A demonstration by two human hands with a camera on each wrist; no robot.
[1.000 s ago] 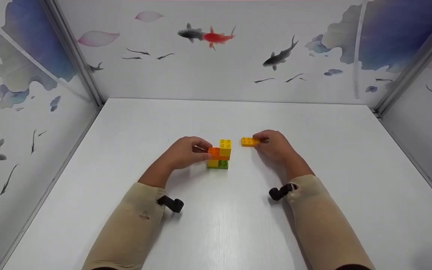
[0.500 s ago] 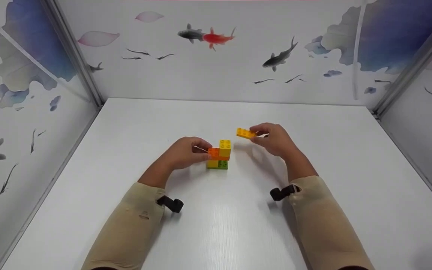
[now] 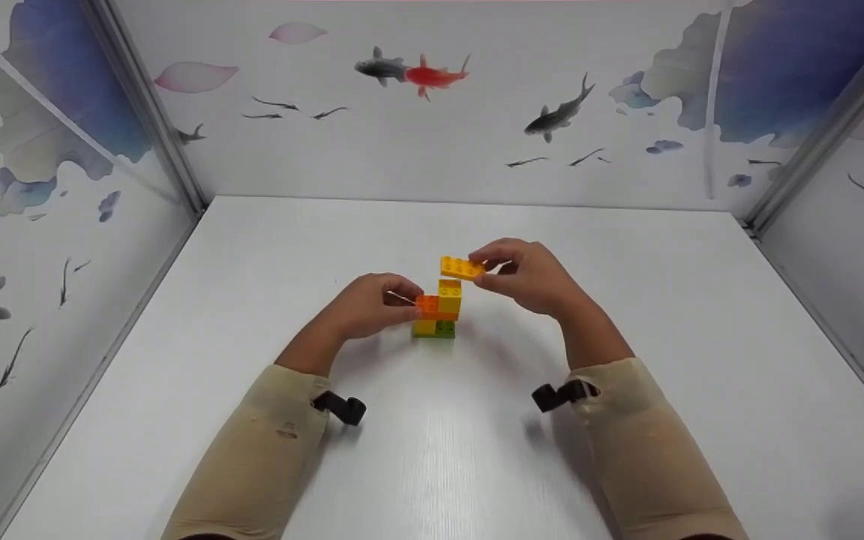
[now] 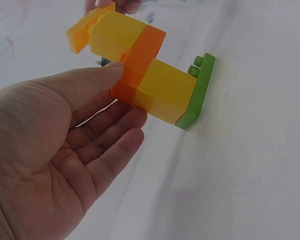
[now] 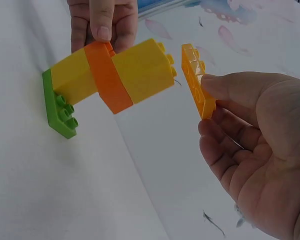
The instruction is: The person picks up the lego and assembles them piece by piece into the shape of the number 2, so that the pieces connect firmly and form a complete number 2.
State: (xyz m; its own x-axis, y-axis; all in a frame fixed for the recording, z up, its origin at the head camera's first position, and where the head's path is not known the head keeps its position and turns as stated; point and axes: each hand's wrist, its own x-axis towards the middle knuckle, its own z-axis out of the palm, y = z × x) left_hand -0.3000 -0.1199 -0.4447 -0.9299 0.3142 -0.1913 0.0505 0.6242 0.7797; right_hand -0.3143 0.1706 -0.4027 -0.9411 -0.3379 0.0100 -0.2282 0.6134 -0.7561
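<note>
A stack of building blocks stands mid-table: a flat green block [image 5: 51, 107] at the bottom, a yellow block [image 4: 166, 91] on its left half, a flat orange block [image 4: 139, 65] across that, and an upper yellow block [image 5: 144, 71] on the orange one's right half. My left hand [image 3: 372, 306] pinches the left end of the orange block between thumb and fingers. With thumb and fingertips my right hand [image 3: 529, 276] grips one end of a flat yellow-orange block [image 5: 196, 80]. In the right wrist view a gap separates this block from the studs of the upper yellow one.
The white table [image 3: 432, 450] reaches back to a white wall [image 3: 432, 150] printed with fish and petals. Side panels with metal corner posts [image 3: 151, 105] enclose it left and right. Black wrist-camera mounts [image 3: 340, 407] stick out from both sleeves.
My right hand has lifted the flat yellow-orange block from beside the stack and carried it left, over the upper yellow block. My left hand has stayed put on the orange block.
</note>
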